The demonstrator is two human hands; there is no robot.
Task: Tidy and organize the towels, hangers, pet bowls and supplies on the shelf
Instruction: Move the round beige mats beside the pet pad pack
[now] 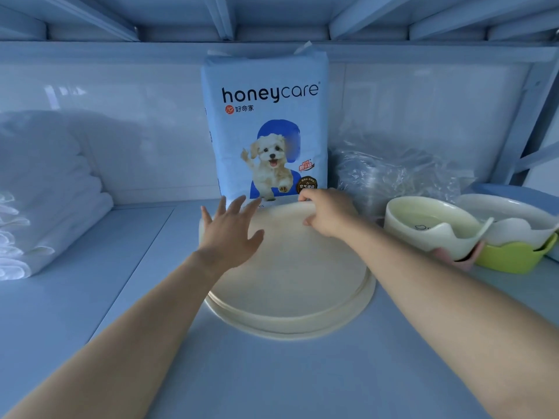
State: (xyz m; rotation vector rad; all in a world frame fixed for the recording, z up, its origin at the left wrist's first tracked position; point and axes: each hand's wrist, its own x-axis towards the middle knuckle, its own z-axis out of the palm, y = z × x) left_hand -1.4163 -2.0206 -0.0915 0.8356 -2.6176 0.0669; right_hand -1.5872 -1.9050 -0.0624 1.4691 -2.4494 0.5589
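Observation:
A stack of round cream plates [290, 285] lies in the middle of the pale blue shelf [121, 297]. My right hand [328, 211] grips the far rim of the top plate, fingers curled over its edge. My left hand [231, 229] hovers over the plates' left side with fingers spread and straight. Behind the plates a blue honeycare pet pad pack [266, 125] stands upright against the back wall. Folded white towels [39, 195] are piled at the left. Cream pet bowls [429, 225] sit at the right, nested beside a green holder [511, 257].
A crumpled clear plastic bag [393, 173] lies behind the bowls at the back right. A white oval dish [514, 207] sits at the far right. The upper shelf's beams [272, 19] hang close overhead. A slanted metal brace [526, 116] bounds the right side.

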